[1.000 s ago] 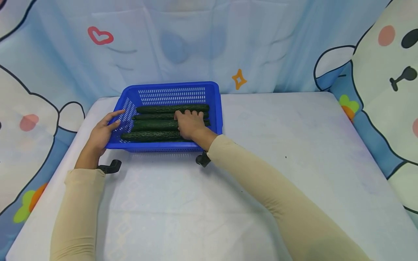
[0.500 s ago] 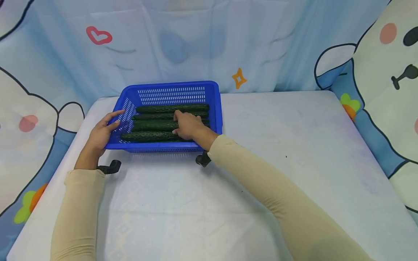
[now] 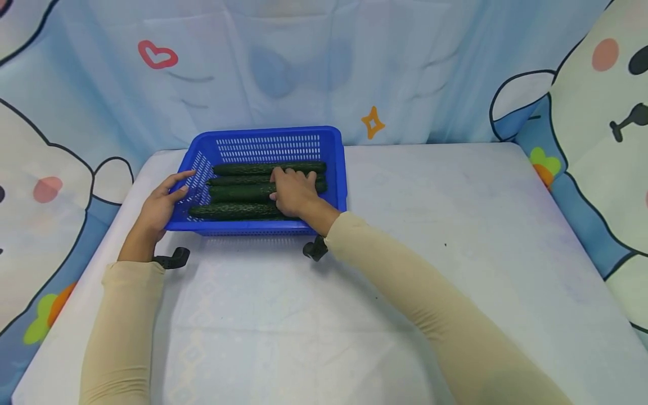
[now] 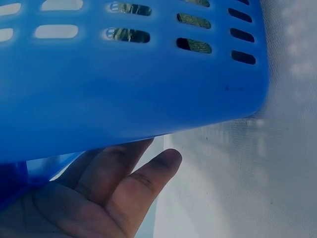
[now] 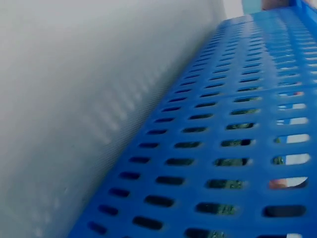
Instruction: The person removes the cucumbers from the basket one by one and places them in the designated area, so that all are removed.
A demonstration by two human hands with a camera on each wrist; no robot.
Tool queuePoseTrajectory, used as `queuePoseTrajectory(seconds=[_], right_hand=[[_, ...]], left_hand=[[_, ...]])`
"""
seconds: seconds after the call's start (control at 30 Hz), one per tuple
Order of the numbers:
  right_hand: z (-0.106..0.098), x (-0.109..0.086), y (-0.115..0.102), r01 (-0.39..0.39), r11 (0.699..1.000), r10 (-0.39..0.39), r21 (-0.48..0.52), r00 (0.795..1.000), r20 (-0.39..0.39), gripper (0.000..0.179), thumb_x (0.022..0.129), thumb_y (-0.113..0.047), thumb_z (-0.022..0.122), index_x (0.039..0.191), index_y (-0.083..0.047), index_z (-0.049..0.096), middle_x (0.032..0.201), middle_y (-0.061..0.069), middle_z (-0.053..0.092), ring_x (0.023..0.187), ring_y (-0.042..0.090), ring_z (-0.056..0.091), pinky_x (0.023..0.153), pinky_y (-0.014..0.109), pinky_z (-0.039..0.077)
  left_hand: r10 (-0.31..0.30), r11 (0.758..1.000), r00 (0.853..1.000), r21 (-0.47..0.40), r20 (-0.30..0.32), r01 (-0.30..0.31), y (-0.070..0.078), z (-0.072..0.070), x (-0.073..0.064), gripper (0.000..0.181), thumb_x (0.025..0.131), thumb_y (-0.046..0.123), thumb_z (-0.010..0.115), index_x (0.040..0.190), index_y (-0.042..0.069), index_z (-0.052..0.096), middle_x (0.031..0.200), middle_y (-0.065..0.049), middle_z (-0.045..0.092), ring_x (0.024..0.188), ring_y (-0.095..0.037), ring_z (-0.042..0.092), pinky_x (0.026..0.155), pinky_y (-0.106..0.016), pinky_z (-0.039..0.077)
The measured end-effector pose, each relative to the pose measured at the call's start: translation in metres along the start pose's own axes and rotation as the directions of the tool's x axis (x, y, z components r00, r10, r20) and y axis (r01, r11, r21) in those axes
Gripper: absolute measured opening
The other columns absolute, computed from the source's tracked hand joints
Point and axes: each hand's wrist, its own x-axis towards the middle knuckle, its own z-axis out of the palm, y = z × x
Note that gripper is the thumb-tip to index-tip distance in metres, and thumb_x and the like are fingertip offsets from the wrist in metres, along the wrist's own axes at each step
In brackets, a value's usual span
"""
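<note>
A blue perforated plastic basket (image 3: 248,225) stands toward the back left of the white-covered table. Several dark green cucumbers (image 3: 233,211) lie side by side in it, lengthwise. My left hand (image 3: 156,212) holds the basket's left rim; in the left wrist view its fingers (image 4: 148,186) are at the underside of that rim. Reaching over the front rim, my right hand (image 3: 296,194) grips a cucumber (image 3: 240,194) second from the front, thumb on its near side and fingers over it. The hand covers the middle-right part of the cucumbers. Only the basket's slotted wall (image 5: 213,129) shows in the right wrist view.
The table (image 3: 415,225) extends to the front and right of the basket. Behind it hangs a light blue printed curtain (image 3: 304,67). A black wrist mount (image 3: 172,259) sits at my left wrist, another (image 3: 315,248) under my right wrist.
My right hand's thumb has moved slightly back, onto the cucumber second from the front, and its fingers have spread over it. The left hand and basket stay in place.
</note>
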Motion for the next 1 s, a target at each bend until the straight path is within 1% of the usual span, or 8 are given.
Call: queuePoseTrajectory(seconds=[0.1,0.23,0.33,0.4,0.5,0.63,0.83,1.0], right_hand=[[-0.002,-0.003,0.0,-0.013,1.0,0.013,0.006,0.998,-0.061,0.036,0.099,-0.014,0.054,0.133,-0.022,0.049,0.126,0.002,0.059,0.114,0.027,0.051,0.101,0.051,0.027],[-0.004,-0.007,0.003,-0.024,0.999,0.028,0.033,0.991,-0.129,0.038,0.096,-0.01,0.056,0.131,-0.023,0.051,0.125,0.003,0.059,0.117,0.03,0.048,0.106,0.055,0.021],[-0.004,-0.01,0.005,-0.007,0.999,0.015,0.046,0.985,-0.172,0.038,0.095,-0.008,0.057,0.13,-0.023,0.052,0.124,0.005,0.059,0.119,0.032,0.047,0.11,0.059,0.017],[-0.004,-0.012,0.005,0.012,0.999,-0.002,0.049,0.979,-0.203,0.038,0.094,-0.007,0.058,0.129,-0.022,0.053,0.123,0.006,0.059,0.118,0.033,0.047,0.111,0.061,0.015],[-0.004,-0.015,0.005,0.037,0.998,-0.022,0.055,0.967,-0.253,0.038,0.093,-0.006,0.059,0.128,-0.021,0.054,0.12,0.007,0.059,0.114,0.033,0.048,0.106,0.06,0.019],[-0.006,-0.017,0.006,0.061,0.996,-0.038,0.068,0.956,-0.291,0.038,0.093,-0.006,0.059,0.128,-0.021,0.055,0.118,0.008,0.06,0.108,0.033,0.047,0.094,0.054,0.024],[-0.009,-0.019,0.01,0.073,0.995,-0.047,0.067,0.941,-0.334,0.038,0.093,-0.004,0.058,0.127,-0.021,0.056,0.116,0.008,0.061,0.105,0.032,0.047,0.09,0.052,0.025],[-0.015,-0.024,0.015,0.088,0.995,-0.065,0.05,0.93,-0.361,0.04,0.092,0.0,0.054,0.127,-0.02,0.055,0.117,0.008,0.061,0.106,0.033,0.047,0.089,0.051,0.023]], left_hand=[[0.005,1.0,1.0,-0.001,0.001,-0.005,0.0,0.0,-0.001,0.045,0.107,0.036,0.033,0.152,0.038,0.034,0.167,-0.011,0.011,0.147,-0.043,0.026,0.113,-0.062,0.03],[0.008,1.0,1.0,-0.011,-0.001,-0.008,0.001,0.0,-0.002,0.044,0.107,0.038,0.033,0.151,0.039,0.035,0.166,-0.01,0.013,0.145,-0.041,0.029,0.113,-0.06,0.032],[0.001,1.0,1.0,-0.02,-0.004,-0.001,0.001,0.0,-0.003,0.044,0.107,0.038,0.033,0.151,0.039,0.036,0.166,-0.01,0.014,0.144,-0.04,0.031,0.113,-0.059,0.033],[0.005,0.999,1.0,-0.032,-0.001,-0.005,0.0,-0.001,-0.004,0.044,0.107,0.038,0.033,0.151,0.039,0.035,0.165,-0.011,0.015,0.143,-0.04,0.031,0.113,-0.059,0.033],[0.018,0.999,1.0,-0.034,0.001,-0.018,0.0,-0.002,-0.004,0.044,0.107,0.037,0.032,0.151,0.038,0.036,0.165,-0.012,0.016,0.143,-0.039,0.031,0.113,-0.06,0.033],[0.019,0.999,1.0,-0.03,0.0,-0.019,0.0,-0.004,-0.004,0.044,0.107,0.035,0.033,0.151,0.035,0.036,0.166,-0.01,0.015,0.144,-0.039,0.03,0.114,-0.06,0.031],[0.013,1.0,1.0,-0.025,0.005,-0.013,0.001,-0.002,-0.001,0.045,0.107,0.034,0.035,0.152,0.032,0.036,0.166,-0.008,0.014,0.146,-0.039,0.028,0.115,-0.059,0.029],[0.009,1.0,1.0,-0.016,0.002,-0.009,0.002,-0.001,0.002,0.045,0.107,0.034,0.035,0.152,0.031,0.036,0.166,-0.008,0.014,0.145,-0.04,0.03,0.114,-0.059,0.031]])
